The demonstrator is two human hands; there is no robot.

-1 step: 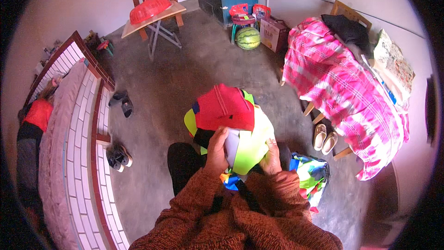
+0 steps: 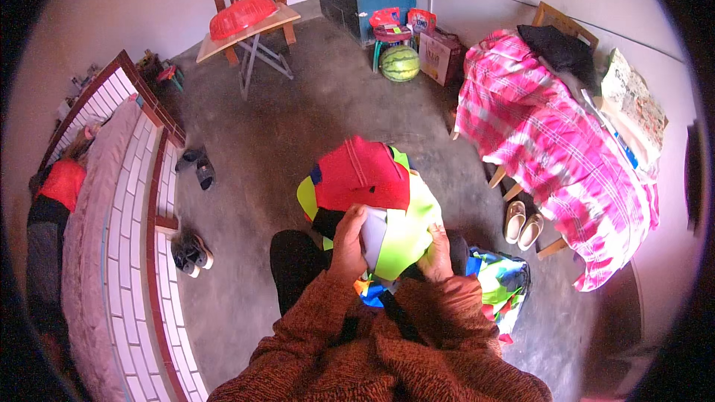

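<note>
In front of my lap, both hands hold a bundle of coloured cloth pieces (image 2: 410, 234), with bright yellow, red, white, black and blue parts showing. My left hand (image 2: 347, 246) is closed on its near left side, thumb on top beside the white part. On the near right side, my right hand (image 2: 438, 254) grips the yellow part, its thumb pressed against the edge. The fingers of both hands are mostly hidden under the cloth. Beside my right leg lies a heap of green, blue and red cloth (image 2: 500, 283).
A low table with a red cover (image 2: 243, 18) stands far left; a watermelon (image 2: 400, 63) and a cardboard box (image 2: 439, 56) sit at the back. At right is furniture under a pink checked cloth (image 2: 521, 119). A person (image 2: 59, 186) lies on the bed (image 2: 100, 201) at left.
</note>
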